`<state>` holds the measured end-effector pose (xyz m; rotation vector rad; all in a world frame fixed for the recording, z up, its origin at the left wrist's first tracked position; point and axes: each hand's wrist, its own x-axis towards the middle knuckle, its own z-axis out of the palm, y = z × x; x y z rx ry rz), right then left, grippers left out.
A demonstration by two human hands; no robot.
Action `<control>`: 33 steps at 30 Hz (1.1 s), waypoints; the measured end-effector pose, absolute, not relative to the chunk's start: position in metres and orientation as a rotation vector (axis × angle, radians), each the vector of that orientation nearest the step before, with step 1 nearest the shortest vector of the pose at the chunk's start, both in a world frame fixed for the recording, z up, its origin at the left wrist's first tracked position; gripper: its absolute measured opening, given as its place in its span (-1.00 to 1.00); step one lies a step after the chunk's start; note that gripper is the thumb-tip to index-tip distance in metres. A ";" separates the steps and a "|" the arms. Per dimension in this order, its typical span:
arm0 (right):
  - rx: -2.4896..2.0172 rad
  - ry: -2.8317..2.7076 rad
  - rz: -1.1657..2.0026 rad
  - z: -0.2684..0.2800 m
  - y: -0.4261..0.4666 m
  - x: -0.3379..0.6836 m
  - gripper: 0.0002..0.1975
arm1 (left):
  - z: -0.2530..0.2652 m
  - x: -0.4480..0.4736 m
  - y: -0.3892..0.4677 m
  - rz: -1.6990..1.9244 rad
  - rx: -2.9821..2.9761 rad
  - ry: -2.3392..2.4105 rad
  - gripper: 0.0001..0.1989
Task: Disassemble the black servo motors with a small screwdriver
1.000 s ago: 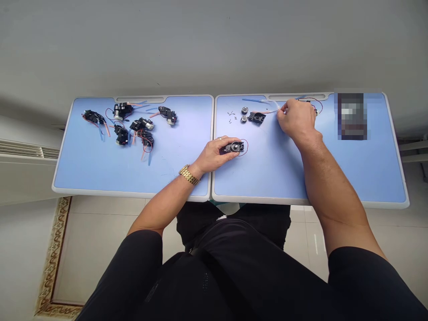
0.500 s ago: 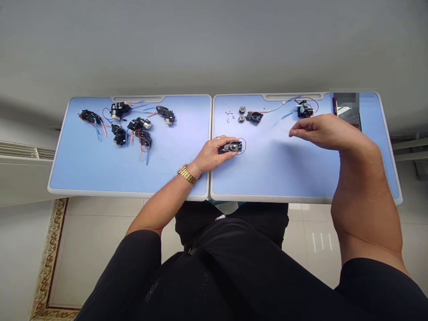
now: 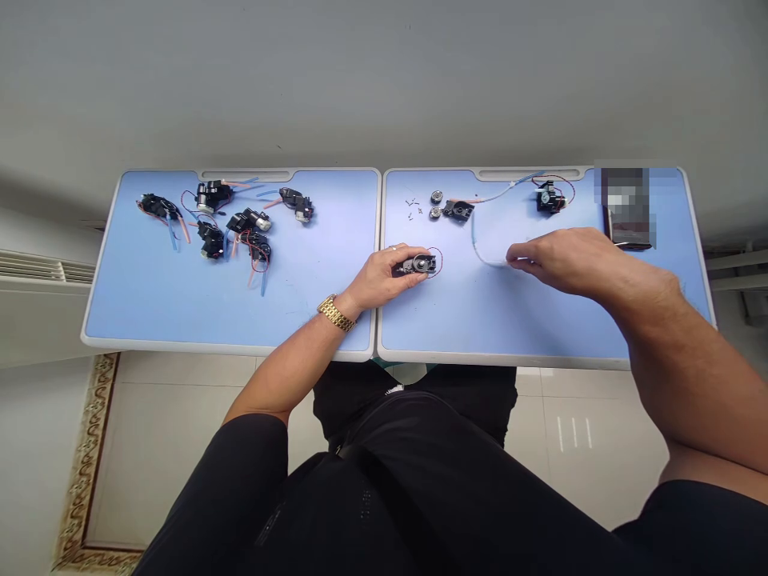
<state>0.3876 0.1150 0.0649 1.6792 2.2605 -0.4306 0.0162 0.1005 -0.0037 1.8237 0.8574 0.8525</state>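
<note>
My left hand (image 3: pixel 390 272) is closed around a small black motor unit (image 3: pixel 422 264) with a round metal part on top and a thin red wire looping off its right side. It rests on or just over the right-hand table. To the right, my right hand (image 3: pixel 555 254) pinches one end of a thin flexible tube (image 3: pixel 487 262), clear with a blue stretch. The tube curves leftward and up from the fingertips, its far end close to a black housing (image 3: pixel 459 210). Whatever sits inside the pinch is hidden by the fingers.
Two round metal parts (image 3: pixel 436 197) and several tiny screws (image 3: pixel 411 203) lie left of the housing. Behind runs another orange-and-blue tube (image 3: pixel 495 194). A black unit (image 3: pixel 547 198) and a dark phone-like object (image 3: pixel 627 212) are at right. Several wired motor units (image 3: pixel 213 196) occupy the left table.
My right hand has come nearer to me and slightly left, its forearm now lower. The tube it pinches now hangs in a curve toward the housing. My left hand has stayed put.
</note>
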 end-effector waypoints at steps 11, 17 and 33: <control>1.976 2.135 -0.100 0.079 0.154 0.365 -0.78 | -0.002 0.016 0.101 0.842 1.810 0.843 -0.60; 2.054 2.133 -0.004 0.078 0.165 0.355 -0.89 | -0.002 0.016 0.100 0.846 1.817 0.841 -0.59; 2.430 2.841 -1.193 0.119 0.085 0.289 -0.70 | 0.001 0.017 0.097 0.989 1.765 0.941 -0.63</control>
